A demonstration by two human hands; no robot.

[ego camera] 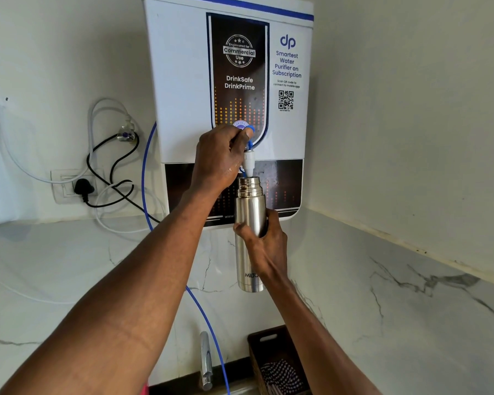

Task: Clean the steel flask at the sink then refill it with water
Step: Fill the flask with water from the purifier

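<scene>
Left hand [220, 155] curled around the blue tap lever [250, 141] of the wall-mounted water purifier [183, 81]. Right hand [264, 240] wrapped around the steel flask [247, 212], upright, uncapped, mouth directly under the white spout [248, 163]. Below: chrome faucet [206, 360], blue hose [208, 323], dark basket [274, 363] against marble wall.

We cannot read the steel flask's [249, 223] full brand: the right hand [264, 246] covers its end. The left hand [220, 158] hides most of the blue tap lever [250, 135]. The basket [271, 352] runs off the bottom edge.
</scene>
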